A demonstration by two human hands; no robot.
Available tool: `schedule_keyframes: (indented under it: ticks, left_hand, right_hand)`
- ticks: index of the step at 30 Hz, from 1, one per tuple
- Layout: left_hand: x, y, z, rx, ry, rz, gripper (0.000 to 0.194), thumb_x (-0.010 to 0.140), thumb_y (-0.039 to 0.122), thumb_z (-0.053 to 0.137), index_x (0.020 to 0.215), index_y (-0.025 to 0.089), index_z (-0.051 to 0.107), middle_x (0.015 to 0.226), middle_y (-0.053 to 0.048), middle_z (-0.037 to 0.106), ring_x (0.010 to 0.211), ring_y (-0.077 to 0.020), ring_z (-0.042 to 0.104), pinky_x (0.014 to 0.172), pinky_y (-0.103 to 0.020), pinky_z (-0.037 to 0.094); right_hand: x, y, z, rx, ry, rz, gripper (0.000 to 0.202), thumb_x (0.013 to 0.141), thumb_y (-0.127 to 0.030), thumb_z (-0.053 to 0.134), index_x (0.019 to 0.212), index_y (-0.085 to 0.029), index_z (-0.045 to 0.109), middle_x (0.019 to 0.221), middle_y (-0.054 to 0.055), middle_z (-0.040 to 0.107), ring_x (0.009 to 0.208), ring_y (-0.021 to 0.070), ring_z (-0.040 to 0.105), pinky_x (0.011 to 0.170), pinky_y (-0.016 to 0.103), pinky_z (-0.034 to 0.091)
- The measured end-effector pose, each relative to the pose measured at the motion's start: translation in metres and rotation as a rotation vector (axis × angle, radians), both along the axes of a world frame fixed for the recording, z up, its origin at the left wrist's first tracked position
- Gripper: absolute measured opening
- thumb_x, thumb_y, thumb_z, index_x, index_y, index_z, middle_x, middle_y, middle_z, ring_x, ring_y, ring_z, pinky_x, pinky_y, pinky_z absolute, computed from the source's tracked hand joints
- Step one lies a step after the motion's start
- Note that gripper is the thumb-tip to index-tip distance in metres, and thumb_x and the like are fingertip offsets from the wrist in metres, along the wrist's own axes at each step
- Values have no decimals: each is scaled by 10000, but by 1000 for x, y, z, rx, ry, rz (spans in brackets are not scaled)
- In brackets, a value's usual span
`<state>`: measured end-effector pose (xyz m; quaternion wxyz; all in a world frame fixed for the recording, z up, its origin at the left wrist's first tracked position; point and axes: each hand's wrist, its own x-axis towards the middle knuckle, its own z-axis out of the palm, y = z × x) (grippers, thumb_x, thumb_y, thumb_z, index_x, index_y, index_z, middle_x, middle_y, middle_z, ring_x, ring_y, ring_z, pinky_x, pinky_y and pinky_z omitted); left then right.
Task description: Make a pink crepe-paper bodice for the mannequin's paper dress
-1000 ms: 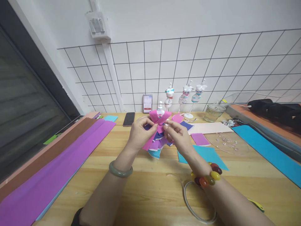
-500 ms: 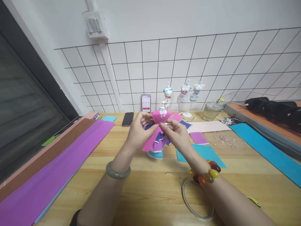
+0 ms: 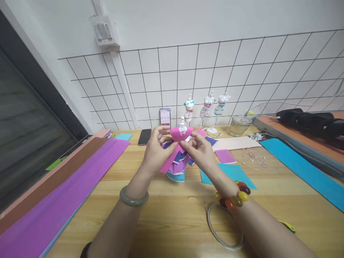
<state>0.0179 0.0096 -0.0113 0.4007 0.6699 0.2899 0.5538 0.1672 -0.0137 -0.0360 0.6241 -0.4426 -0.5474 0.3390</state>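
Observation:
A small white dress-form mannequin (image 3: 182, 123) stands on the table in front of me, wearing a tiered skirt (image 3: 176, 168) in dark blue, purple and turquoise. Around its chest lies a bright pink crepe-paper strip (image 3: 178, 134), one end of which hangs down at the lower left. My left hand (image 3: 158, 148) pinches the strip at the mannequin's waist between thumb and fingers. From the other side my right hand (image 3: 198, 147) pinches the same strip, its thumb tip close to the left one. The fingers hide part of the waist.
Three more mannequins (image 3: 208, 107) stand at the back beside a glass of water (image 3: 240, 125). Two phones (image 3: 145, 137) are left of them. Long purple paper (image 3: 80, 186) lies left; turquoise sheets (image 3: 233, 175), a dish of beads (image 3: 254, 157) and a cable loop (image 3: 211, 229) lie right.
The upper pink band's right-hand end has shifted, and more white shows at the mannequin's right side. Both hands stay pinched at the waist. The whole view has moved slightly.

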Motion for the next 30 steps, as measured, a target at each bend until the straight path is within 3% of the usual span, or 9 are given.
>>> schedule_keyframes:
  ticks: [4,8,11,13,15,18,30]
  left_hand:
    - [0,-1,0,-10,11,-1,468,717,127,697,1109,218,456,1061,-71,633,936,-157,649,853,-312,524]
    - [0,0,0,-19,17,6,517,717,133,702,1159,218,449,1114,-92,617,956,-169,649,866,-328,523]
    - [0,2,-2,-3,10,-8,566,723,136,702,1210,229,431,1142,-98,609,981,-176,646,885,-337,518]
    - [0,2,-2,7,11,-23,599,730,139,699,1247,244,416,1159,-96,605,989,-176,646,889,-337,519]
    - [-1,1,-2,5,12,-43,634,738,145,696,1285,257,396,1179,-98,597,987,-176,647,884,-337,524]
    - [-1,0,-1,-5,7,-67,674,744,152,696,1323,265,371,1195,-100,590,986,-174,646,878,-334,528]
    - [-5,1,0,-11,134,-61,571,767,208,689,1290,235,463,1153,-90,666,1108,-224,612,971,-394,488]
  right_hand:
    - [1,1,-1,0,-43,28,341,764,-449,686,971,-178,676,585,-51,474,520,108,439,486,249,374]
    - [2,4,-3,10,35,-26,510,711,-419,742,1149,-208,589,715,-37,509,541,103,449,483,250,395]
    - [3,7,-5,105,71,-53,744,669,-360,790,1324,-265,451,1053,49,578,835,173,583,704,321,504]
    - [3,7,-5,174,87,9,849,688,-336,783,1412,-309,339,1228,74,547,1111,221,541,915,388,467]
    - [3,6,-4,170,143,130,913,722,-329,758,1463,-344,226,1250,67,563,1203,233,508,992,438,427]
    - [2,3,-2,98,234,238,966,725,-319,756,1486,-343,161,1161,55,630,1118,234,580,969,463,453]
    - [1,-1,4,48,284,266,902,691,-288,783,1444,-293,287,1134,59,648,1047,231,612,924,434,496]
